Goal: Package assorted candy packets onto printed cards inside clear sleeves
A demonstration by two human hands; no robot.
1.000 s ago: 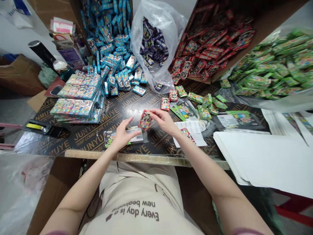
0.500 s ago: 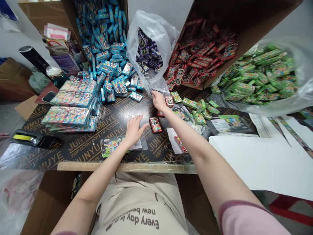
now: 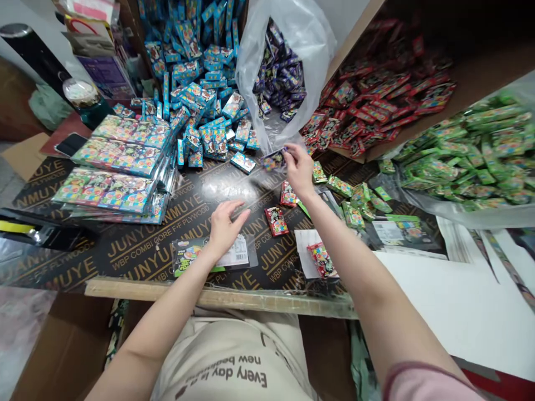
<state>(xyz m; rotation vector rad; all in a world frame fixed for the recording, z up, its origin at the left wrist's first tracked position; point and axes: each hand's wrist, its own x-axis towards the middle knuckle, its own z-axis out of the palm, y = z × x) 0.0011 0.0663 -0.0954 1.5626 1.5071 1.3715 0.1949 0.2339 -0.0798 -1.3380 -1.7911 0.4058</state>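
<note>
The right hand [image 3: 298, 170] pinches a purple packet [image 3: 273, 160] between its fingertips, just below the mouth of a plastic bag [image 3: 288, 55] of purple packets. The left hand [image 3: 225, 225] holds nothing, its fingers loosely spread on the plywood board [image 3: 137, 250], just above a bagged card [image 3: 211, 253], near a red packet [image 3: 276, 221].

right hand [image 3: 298, 170] pinches a small printed packet [image 3: 273, 160] | left hand [image 3: 223, 228] lies open beside a clear-sleeved card [image 3: 211, 255] | red packet [image 3: 276, 221] lies on the black plywood tabletop [image 3: 246, 192] | blue packets [image 3: 209, 133] heaped behind
</note>
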